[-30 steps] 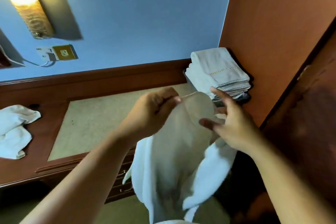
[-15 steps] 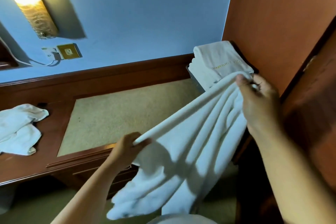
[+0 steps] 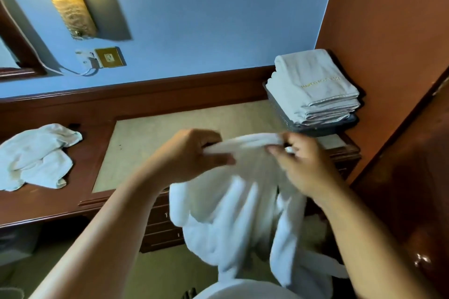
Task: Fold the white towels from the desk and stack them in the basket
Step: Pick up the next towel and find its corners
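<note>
Over the front edge of the wooden desk (image 3: 150, 133) your left hand (image 3: 194, 155) and right hand (image 3: 308, 167) have come together, both pinching the top hem of the white towel (image 3: 230, 216) they held stretched wide half a second ago, so the cloth hangs doubled below, probably its first fold. At its left end crumpled towels (image 3: 36, 155) wait, the dark basket (image 3: 279, 114) at the far right holds a folded stack (image 3: 315, 85), and a lit lamp (image 3: 65, 0) glows on the blue wall (image 3: 206, 19).

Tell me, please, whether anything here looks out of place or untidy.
Only the crumpled towels at the left end of the desk stand out: they lie in a loose, unfolded heap, unlike the neat stack in the basket at the right. Nothing looks spilled or damaged.
</note>
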The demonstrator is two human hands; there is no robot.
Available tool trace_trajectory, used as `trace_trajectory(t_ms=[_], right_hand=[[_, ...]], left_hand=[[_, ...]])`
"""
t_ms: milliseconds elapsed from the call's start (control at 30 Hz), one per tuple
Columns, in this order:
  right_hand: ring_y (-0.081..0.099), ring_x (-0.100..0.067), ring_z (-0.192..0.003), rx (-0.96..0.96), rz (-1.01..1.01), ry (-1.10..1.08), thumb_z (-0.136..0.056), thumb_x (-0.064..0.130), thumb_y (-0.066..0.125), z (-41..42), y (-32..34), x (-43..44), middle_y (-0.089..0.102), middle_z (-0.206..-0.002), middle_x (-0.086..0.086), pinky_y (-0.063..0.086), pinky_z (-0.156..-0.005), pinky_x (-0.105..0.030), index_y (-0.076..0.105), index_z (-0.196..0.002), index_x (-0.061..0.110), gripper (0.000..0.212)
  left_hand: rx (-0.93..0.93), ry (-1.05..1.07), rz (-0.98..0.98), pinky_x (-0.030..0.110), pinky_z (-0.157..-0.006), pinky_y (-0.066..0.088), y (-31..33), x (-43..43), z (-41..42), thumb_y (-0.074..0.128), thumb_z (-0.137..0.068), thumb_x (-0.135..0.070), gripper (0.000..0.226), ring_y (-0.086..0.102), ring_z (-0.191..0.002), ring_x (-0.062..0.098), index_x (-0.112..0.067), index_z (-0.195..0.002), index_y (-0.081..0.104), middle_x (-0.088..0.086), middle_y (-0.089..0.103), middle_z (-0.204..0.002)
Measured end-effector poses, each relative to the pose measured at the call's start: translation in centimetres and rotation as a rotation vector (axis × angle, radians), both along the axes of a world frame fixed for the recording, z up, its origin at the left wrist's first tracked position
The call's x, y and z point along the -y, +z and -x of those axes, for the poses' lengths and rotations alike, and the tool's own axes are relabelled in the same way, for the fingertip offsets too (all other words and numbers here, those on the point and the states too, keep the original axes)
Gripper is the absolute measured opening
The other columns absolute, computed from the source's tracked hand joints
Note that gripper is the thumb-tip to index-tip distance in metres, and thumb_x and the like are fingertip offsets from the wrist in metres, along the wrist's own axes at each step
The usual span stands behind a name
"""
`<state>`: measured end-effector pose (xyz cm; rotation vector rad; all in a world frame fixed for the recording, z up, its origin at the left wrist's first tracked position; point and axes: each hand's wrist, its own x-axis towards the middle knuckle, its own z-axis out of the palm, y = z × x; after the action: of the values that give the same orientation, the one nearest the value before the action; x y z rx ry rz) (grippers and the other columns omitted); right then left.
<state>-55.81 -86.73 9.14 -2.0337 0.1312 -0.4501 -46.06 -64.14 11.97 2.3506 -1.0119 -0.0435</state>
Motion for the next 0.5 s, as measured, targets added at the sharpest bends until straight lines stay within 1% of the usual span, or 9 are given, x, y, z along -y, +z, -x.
trace_trajectory(t_ms=[67,100,133,200,267,333,367,400,500], right_hand=[[0.058,-0.011,-0.071,0.077,-0.136,-0.128,-0.074,0.051,0.065,0.5,0.6,2.4,0.07,-0.076,-0.005,0.045,-0.069,-0.034,0.069,-0.091,0.022,0.035],[0.06,-0.013,-0.076,0.108,-0.21,-0.19,-0.073,0.051,0.065,0.8,0.8,3.7,0.071,-0.079,-0.003,0.046,-0.074,-0.035,0.071,-0.089,0.027,0.029],[0.063,-0.015,-0.08,0.112,-0.255,-0.239,-0.073,0.051,0.064,1.0,0.8,5.0,0.073,-0.083,0.0,0.049,-0.079,-0.038,0.072,-0.089,0.033,0.025],[0.068,-0.017,-0.088,0.07,-0.256,-0.303,-0.075,0.054,0.064,1.3,0.9,6.6,0.075,-0.088,0.004,0.052,-0.088,-0.046,0.072,-0.092,0.036,0.026],[0.07,-0.021,-0.093,0.024,-0.242,-0.335,-0.077,0.055,0.064,1.1,0.3,6.9,0.075,-0.092,0.003,0.054,-0.092,-0.049,0.072,-0.096,0.034,0.029],[0.07,-0.02,-0.095,0.022,-0.302,-0.311,-0.081,0.047,0.065,0.6,-1.0,6.0,0.075,-0.094,0.003,0.053,-0.092,-0.046,0.071,-0.095,0.03,0.023],[0.069,-0.018,-0.094,0.022,-0.323,-0.309,-0.085,0.039,0.066,0.4,-1.7,5.5,0.075,-0.093,0.004,0.053,-0.091,-0.043,0.07,-0.095,0.028,0.016],[0.069,-0.016,-0.092,0.022,-0.342,-0.32,-0.09,0.03,0.066,0.3,-2.2,5.1,0.075,-0.091,0.007,0.053,-0.089,-0.041,0.07,-0.096,0.027,0.008],[0.067,-0.01,-0.075,-0.007,-0.48,-0.321,-0.097,0.01,0.062,0.2,-2.7,4.1,0.071,-0.079,0.009,0.056,-0.074,-0.035,0.068,-0.102,0.03,0.021]], left_hand=[[-0.161,0.058,-0.191,0.022,-0.056,0.049,-3.5,-2.2,-0.7,0.074,-0.083,-0.051,0.024,0.064,-0.072,0.005,-0.029,-0.092,0.072,-0.007,0.071,-0.084],[-0.233,0.067,-0.209,0.019,-0.055,0.048,-5.2,-3.3,-0.8,0.072,-0.083,-0.055,0.023,0.064,-0.07,0.005,-0.034,-0.09,0.071,-0.01,0.07,-0.083],[-0.293,0.075,-0.118,0.02,-0.054,0.045,-6.7,-4.4,-0.9,0.07,-0.081,-0.063,0.029,0.06,-0.064,0.006,-0.035,-0.086,0.07,-0.012,0.067,-0.077],[-0.406,0.141,0.265,0.024,-0.056,0.04,-8.1,-5.9,-1.1,0.068,-0.075,-0.073,0.044,0.052,-0.06,0.01,-0.031,-0.086,0.072,-0.007,0.059,-0.067],[-0.487,0.168,0.572,0.025,-0.067,0.047,-7.7,-5.7,-1.0,0.069,-0.076,-0.072,0.048,0.058,-0.073,0.015,-0.027,-0.092,0.074,-0.003,0.067,-0.079],[-0.539,0.116,0.751,0.026,-0.08,0.054,-6.3,-3.9,-0.6,0.065,-0.088,-0.056,0.034,0.068,-0.092,0.017,-0.028,-0.102,0.077,0.001,0.074,-0.1],[-0.568,0.12,0.825,0.029,-0.083,0.056,-5.5,-2.8,-0.4,0.059,-0.094,-0.044,0.026,0.069,-0.096,0.018,-0.027,-0.102,0.077,0.002,0.075,-0.103],[-0.597,0.14,0.888,0.032,-0.082,0.056,-4.6,-1.7,-0.1,0.054,-0.098,-0.034,0.025,0.07,-0.095,0.019,-0.026,-0.1,0.077,0.004,0.074,-0.101],[-0.625,0.174,1.051,0.03,-0.071,0.057,-2.1,0.8,0.6,0.047,-0.104,-0.023,0.026,0.068,-0.084,0.017,-0.018,-0.097,0.072,0.005,0.07,-0.09]])
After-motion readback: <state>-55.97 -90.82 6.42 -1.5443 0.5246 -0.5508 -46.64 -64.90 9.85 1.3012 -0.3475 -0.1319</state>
